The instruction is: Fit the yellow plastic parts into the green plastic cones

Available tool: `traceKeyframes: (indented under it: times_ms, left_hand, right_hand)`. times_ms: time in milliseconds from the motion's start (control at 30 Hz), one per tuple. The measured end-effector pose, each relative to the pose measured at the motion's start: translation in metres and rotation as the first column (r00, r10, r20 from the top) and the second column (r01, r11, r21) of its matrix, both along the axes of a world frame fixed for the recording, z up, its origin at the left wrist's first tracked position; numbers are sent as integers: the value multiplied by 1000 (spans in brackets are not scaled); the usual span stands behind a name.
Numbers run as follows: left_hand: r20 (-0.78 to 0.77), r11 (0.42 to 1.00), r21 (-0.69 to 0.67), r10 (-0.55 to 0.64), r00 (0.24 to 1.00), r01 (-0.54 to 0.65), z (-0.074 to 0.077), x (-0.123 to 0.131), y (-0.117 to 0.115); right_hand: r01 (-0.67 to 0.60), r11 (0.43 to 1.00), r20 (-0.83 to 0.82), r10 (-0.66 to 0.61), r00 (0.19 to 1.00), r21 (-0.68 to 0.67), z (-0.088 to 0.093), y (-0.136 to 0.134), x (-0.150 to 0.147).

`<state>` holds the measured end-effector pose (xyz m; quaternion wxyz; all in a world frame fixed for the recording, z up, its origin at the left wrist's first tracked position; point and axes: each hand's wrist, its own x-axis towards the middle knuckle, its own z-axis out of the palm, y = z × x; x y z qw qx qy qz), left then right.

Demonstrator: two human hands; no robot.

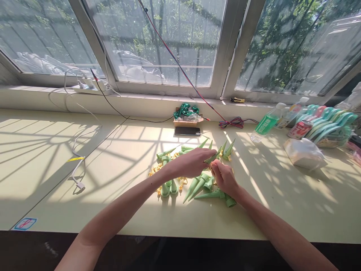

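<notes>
Near the middle of the table, my left hand (pixel 199 162) is closed around a green cone (pixel 213 157), its pointed end showing past the fingers. My right hand (pixel 224 176) meets it from the right, fingers pinched at the cone's near end; a small yellowish bit shows between the hands, too small to make out fully. Several green cones (pixel 210 194) lie below the hands, and others stand upright (pixel 229 149) behind them. Under and left of my left forearm are green capped pieces (pixel 165 190) and small yellow parts (pixel 181 187).
A phone (pixel 187 131) lies before a small box (pixel 188 122) with green material. Bottles (pixel 266 123), a can (pixel 299 129), a tissue pack (pixel 304 153) and teal items (pixel 332 124) stand at the right. A white cable (pixel 76 171) lies left; a power strip (pixel 91 87) sits on the sill.
</notes>
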<state>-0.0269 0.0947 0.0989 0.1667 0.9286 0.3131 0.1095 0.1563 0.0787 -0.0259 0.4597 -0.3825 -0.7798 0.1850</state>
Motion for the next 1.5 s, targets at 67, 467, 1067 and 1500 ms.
traceKeyframes:
  times_ms: [67,467,1067,1500]
  left_hand:
    - [2,1000,3,16,1000,-16,0,-1,1]
    - [152,966,-219,175,973,-139,1,-11,12]
    - [165,951,-265,207,964,-158,3,-8,9]
    - [12,984,-53,170,985,-169,0,-3,-2]
  right_hand:
    - [31,1000,7,-31,999,3,2,0,-1]
    - [97,990,-56,-91,994,107,16,-5,-5]
    - [64,968,-93,-43,995,241,7,-3,1]
    - [67,974,-80,-50,996,217,7,-4,-2]
